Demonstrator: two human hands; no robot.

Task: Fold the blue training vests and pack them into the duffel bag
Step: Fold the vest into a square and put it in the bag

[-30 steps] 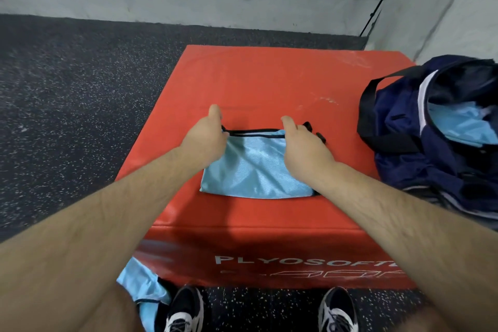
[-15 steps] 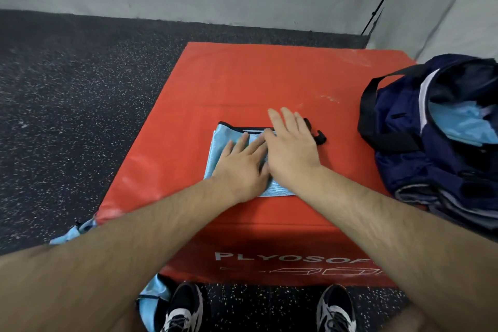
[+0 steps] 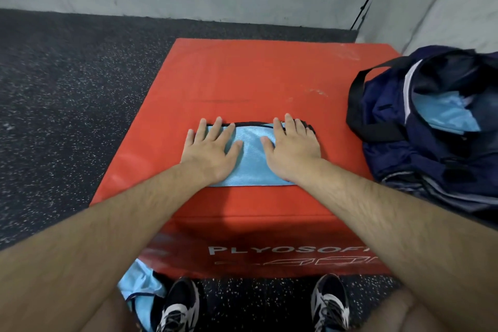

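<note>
Folded light-blue mesh training vest (image 3: 252,159), black-trimmed: lying on red vinyl plyo box (image 3: 242,75). Person's left hand (image 3: 213,148) and right hand (image 3: 292,149): pressing down on it, each grip spread flat, fingers straight, clasping nothing. Gaping navy fabric duffel bag (image 3: 431,159): sitting at box's right, containing second blue vest (image 3: 444,113).

Both hands (image 3: 213,152) (image 3: 292,152) press flat on the folded vest (image 3: 252,153) atop the red box (image 3: 242,75).
</note>
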